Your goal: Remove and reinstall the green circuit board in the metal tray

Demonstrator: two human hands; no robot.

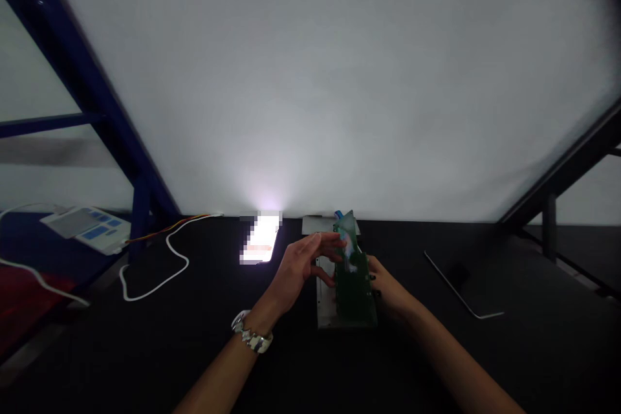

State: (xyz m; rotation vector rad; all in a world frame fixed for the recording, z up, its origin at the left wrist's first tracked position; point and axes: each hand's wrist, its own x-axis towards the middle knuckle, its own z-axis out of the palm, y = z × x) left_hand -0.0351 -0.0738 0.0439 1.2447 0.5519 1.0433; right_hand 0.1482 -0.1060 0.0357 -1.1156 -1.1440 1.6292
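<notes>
A green circuit board (353, 291) stands tilted on edge over a flat grey metal plate (326, 310), with a pale glare on its upper part. My left hand (301, 266) is at the board's left edge, fingertips on its upper face and thumb lower down. On the other side, my right hand (384, 283) grips the right edge, its fingers mostly hidden behind the board. A small blue part (338, 214) shows at the far end of the board.
Left of the board a lit phone (261, 239) glows on the black table (310, 375). A white cable (154, 296) runs to a white device with blue keys (90, 228). At right lies a bent metal rod (456, 291). Behind the plate is another grey piece (313, 225), near the pale wall.
</notes>
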